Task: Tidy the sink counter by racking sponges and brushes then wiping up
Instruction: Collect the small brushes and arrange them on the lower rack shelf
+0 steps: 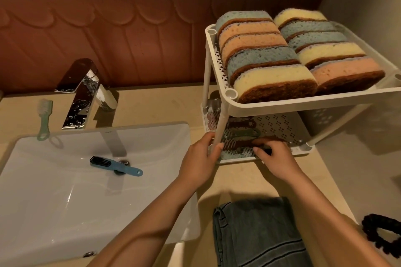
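A white two-tier rack (303, 102) stands on the counter at the right. Its top shelf holds several sponges (267, 56) in two rows. The lower shelf holds several brushes (240, 134) lying side by side. My left hand (200, 158) grips the rack's front left post. My right hand (274, 158) reaches into the lower shelf and holds a dark brush (236, 144) at the front. A blue brush (117, 166) lies in the sink over the drain. A green brush (44, 118) lies on the counter left of the faucet.
The white sink basin (54, 201) fills the lower left, with a chrome faucet (83, 93) behind it. A folded dark grey towel (258, 234) lies on the counter's front edge. A black braided item (384, 234) sits at the far right. A mirror runs along the top.
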Motion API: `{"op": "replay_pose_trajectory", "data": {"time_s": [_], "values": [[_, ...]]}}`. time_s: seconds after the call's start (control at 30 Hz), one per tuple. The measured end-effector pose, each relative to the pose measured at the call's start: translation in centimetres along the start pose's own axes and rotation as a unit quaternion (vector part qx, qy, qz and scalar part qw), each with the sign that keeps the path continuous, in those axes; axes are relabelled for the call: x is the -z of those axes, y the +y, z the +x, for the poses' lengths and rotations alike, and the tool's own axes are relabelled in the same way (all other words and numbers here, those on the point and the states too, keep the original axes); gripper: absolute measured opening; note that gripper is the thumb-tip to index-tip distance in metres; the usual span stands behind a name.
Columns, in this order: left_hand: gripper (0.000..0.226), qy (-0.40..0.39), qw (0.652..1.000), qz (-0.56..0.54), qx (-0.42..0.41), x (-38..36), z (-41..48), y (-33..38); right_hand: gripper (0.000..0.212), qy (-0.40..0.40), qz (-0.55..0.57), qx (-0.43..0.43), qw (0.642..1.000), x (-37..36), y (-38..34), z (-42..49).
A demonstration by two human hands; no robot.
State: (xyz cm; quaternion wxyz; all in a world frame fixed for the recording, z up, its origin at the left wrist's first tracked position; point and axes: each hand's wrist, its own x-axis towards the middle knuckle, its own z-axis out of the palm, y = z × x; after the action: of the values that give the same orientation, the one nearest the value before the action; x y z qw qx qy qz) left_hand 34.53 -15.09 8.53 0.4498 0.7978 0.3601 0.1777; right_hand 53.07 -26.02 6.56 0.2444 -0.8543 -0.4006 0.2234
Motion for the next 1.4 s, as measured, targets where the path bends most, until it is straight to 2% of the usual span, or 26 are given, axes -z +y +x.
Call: {"op": "replay_pose_trajectory", "data": {"time_s": [0.07, 0.27, 0.4, 0.47, 0.63, 0.83, 1.03, 1.17, 1.27, 1.33, 1.4], "values": [[0.042, -0.034, 0.998, -0.010, 0.043, 0.3, -0.4, -0.6, 0.019, -0.006, 0.041, 0.007, 0.999, 0.0, -1.6, -1.2], [0.027, -0.220, 0.968, -0.014, 0.122, 4.3, -3.1, -3.9, 0.009, -0.073, 0.133, 0.020, 0.988, -1.5, -6.2, -5.1], [0.030, -0.249, 0.956, 0.033, 0.152, 7.9, -6.4, -6.5, 0.013, -0.154, 0.159, 0.011, 0.975, -4.5, -8.7, -6.2], [0.027, -0.253, 0.953, 0.023, 0.165, 9.7, -7.6, -7.6, 0.015, -0.185, 0.151, 0.006, 0.971, -6.3, -10.0, -6.4], [0.018, -0.182, 0.961, -0.044, 0.205, 14.3, -10.3, -10.3, 0.020, -0.242, 0.151, 0.033, 0.958, -11.0, -14.1, -6.8], [0.024, -0.099, 0.957, -0.080, 0.261, 20.7, -13.1, -14.6, 0.020, -0.284, 0.120, 0.094, 0.947, -16.9, -20.3, -6.6], [0.018, 0.090, 0.930, -0.143, 0.328, 27.7, -14.6, -19.3, 0.021, -0.308, 0.084, 0.120, 0.940, -22.5, -27.4, -5.1], [0.022, 0.197, 0.918, -0.079, 0.335, 32.0, -14.1, -22.8, 0.015, -0.328, 0.130, 0.094, 0.931, -25.8, -31.7, -4.1], [0.033, 0.255, 0.897, -0.011, 0.360, 34.9, -13.0, -26.1, 0.023, -0.338, 0.169, 0.065, 0.924, -28.2, -34.8, -3.1], [0.038, 0.267, 0.887, 0.066, 0.371, 36.2, -12.2, -27.8, 0.028, -0.332, 0.197, 0.040, 0.922, -29.8, -36.4, -2.1], [0.041, 0.247, 0.873, 0.182, 0.379, 37.1, -11.5, -28.6, 0.031, -0.311, 0.222, -0.002, 0.924, -31.5, -38.0, -0.9]]}}
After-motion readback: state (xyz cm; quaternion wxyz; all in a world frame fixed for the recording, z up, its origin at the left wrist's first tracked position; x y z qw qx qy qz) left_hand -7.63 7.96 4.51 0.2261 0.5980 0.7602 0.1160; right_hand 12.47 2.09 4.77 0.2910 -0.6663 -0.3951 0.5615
